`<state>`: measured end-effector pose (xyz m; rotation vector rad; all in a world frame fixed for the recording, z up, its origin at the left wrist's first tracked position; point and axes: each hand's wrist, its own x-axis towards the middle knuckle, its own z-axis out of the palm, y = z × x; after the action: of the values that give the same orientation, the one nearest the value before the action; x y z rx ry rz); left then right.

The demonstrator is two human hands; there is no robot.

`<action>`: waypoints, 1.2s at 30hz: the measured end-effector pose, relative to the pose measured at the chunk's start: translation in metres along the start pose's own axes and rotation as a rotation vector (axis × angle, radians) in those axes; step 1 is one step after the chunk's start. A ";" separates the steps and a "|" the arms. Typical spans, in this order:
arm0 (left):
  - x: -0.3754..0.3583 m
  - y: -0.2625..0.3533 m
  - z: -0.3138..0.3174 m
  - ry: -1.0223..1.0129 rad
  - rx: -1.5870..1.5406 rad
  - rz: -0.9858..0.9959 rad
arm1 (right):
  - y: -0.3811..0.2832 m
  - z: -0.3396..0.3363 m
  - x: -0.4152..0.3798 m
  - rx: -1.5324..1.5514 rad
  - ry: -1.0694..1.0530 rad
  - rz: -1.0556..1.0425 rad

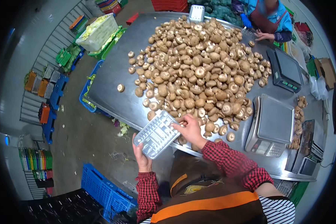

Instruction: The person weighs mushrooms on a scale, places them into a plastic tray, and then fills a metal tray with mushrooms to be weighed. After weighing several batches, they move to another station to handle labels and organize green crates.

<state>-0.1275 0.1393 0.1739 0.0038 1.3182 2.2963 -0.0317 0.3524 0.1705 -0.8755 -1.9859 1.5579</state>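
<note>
**Tray in the left hand, long axis pointing at the mushrooms**

The tray (156, 135) lies just ahead and to the right of the left hand (142, 158), which is clamped on its near end. Its long axis runs from that hand away and rightward, so the far end points at the heap of mushrooms (198, 71). The right hand (193, 130) is beside the tray's right side, with the nearest mushrooms just ahead of it; of the two hands, it is the nearer to the heap. Its thumb and fingers come together at the tray's rim, but whether they pinch the rim, a mushroom or nothing, I cannot tell.

The tray is see-through plastic, a rounded rectangle with a ribbed, glinting base. It is held at the near edge of the tabletop (112, 82), its near end reaching out past that edge.

The mushrooms have brown caps, with many pale stems and undersides turned up. They spread ahead of both hands, close-packed in the middle and looser at the borders. A few lie just beyond the right hand's fingers, and one sits well apart, ahead and to the left of the left hand. To the right of the right hand stands a scale (274, 121).
</note>
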 end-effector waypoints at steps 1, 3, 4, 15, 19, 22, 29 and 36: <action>0.015 0.012 -0.002 0.007 -0.001 0.007 | -0.007 0.012 0.011 -0.021 -0.001 -0.053; 0.048 0.041 -0.012 -0.026 0.071 0.028 | -0.018 0.043 0.028 -0.063 0.007 -0.128; 0.070 0.057 -0.019 -0.054 0.116 0.033 | -0.022 0.057 0.039 -0.081 -0.021 -0.117; 0.350 0.124 -0.118 -0.330 0.432 -0.325 | -0.026 0.221 0.142 -0.490 -0.449 0.256; 0.379 0.125 -0.119 -0.294 0.445 -0.450 | 0.030 0.271 0.151 -0.521 -0.378 0.103; 0.384 0.126 -0.133 -0.292 0.559 -0.440 | -0.015 0.272 0.153 -0.471 -0.297 0.341; 0.369 0.116 -0.140 -0.298 0.705 -0.346 | -0.045 0.270 0.141 -0.469 -0.188 0.424; 0.378 0.111 -0.147 -0.300 1.123 0.035 | -0.039 0.284 0.134 -0.440 -0.158 0.423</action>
<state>-0.5406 0.1301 0.0976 0.6998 2.2092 1.2222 -0.3291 0.2528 0.1341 -1.4647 -2.4268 1.4535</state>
